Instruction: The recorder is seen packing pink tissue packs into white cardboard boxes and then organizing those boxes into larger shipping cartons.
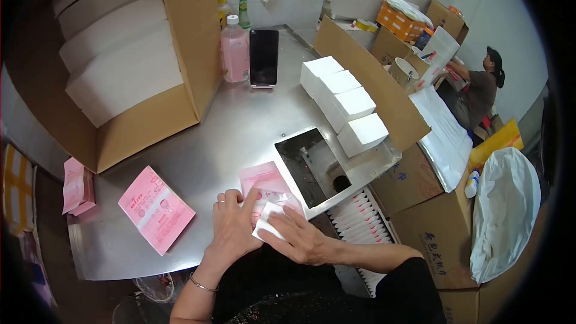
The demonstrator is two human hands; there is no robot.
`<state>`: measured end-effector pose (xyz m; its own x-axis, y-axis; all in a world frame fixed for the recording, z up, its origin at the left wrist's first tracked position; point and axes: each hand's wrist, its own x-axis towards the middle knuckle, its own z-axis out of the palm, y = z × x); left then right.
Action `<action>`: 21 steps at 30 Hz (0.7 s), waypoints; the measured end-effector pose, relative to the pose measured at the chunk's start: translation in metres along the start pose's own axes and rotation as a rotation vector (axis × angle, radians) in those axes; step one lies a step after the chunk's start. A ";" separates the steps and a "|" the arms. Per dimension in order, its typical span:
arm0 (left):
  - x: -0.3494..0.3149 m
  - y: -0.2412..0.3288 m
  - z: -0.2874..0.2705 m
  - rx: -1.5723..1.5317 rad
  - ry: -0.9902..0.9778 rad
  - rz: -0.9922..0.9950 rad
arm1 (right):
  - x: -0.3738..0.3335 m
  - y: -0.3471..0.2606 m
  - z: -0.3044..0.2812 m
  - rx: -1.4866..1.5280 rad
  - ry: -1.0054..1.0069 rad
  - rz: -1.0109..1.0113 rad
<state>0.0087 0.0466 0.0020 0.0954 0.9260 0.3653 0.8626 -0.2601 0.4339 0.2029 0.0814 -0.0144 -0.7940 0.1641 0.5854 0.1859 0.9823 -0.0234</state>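
Observation:
On the metal table, a pink printed plastic bag with a see-through band lies flat in front of me. My left hand rests on the bag's left side, its fingers bent and pressing on the film near the bag's near end. A small folded pack of white tissues is in my right hand, the fingers over its right side. It lies against the near end of the bag, but my fingers hide how far it overlaps. To the left lies a thick stack of similar pink bags.
Stacks of white tissues stand right of a rectangular table opening. An open carton of tissues is at left. A phone and bottle stand behind. Filled packs lie below; a person sits far right.

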 end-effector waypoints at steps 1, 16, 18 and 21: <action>0.002 0.002 -0.006 0.055 0.021 0.029 | 0.001 0.012 0.011 0.001 0.002 -0.001; -0.058 -0.031 -0.064 0.058 0.284 -0.113 | -0.010 0.117 -0.033 -0.157 0.111 0.614; -0.079 -0.051 -0.091 0.294 0.431 -0.288 | 0.005 0.123 -0.069 -0.590 0.179 0.600; -0.087 -0.077 -0.091 0.374 0.374 -0.435 | -0.038 0.163 -0.074 -0.846 0.086 0.716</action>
<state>-0.1112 -0.0392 0.0122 -0.4188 0.7502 0.5117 0.9036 0.2887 0.3164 0.3061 0.2290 0.0196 -0.3084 0.6296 0.7131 0.9463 0.2795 0.1624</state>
